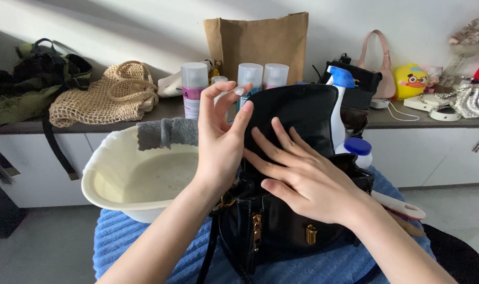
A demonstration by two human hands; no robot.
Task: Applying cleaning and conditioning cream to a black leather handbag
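Note:
A black leather handbag (281,226) with gold clasps stands on a blue ribbed towel (139,242), its flap (297,113) lifted upright. My left hand (221,139) pinches the flap's left edge between thumb and fingers. My right hand (302,176) lies flat, fingers spread, against the flap's inner side and the bag's opening. Inside of the bag is hidden by my hands.
A cream basin (118,173) with cloudy water and a grey cloth (168,131) over its rim sits left. Behind: white spray cans (194,87), a blue-topped spray bottle (338,105), a brown paper bag (260,42), a woven bag (108,94), a pink purse (379,63), a brush (400,205).

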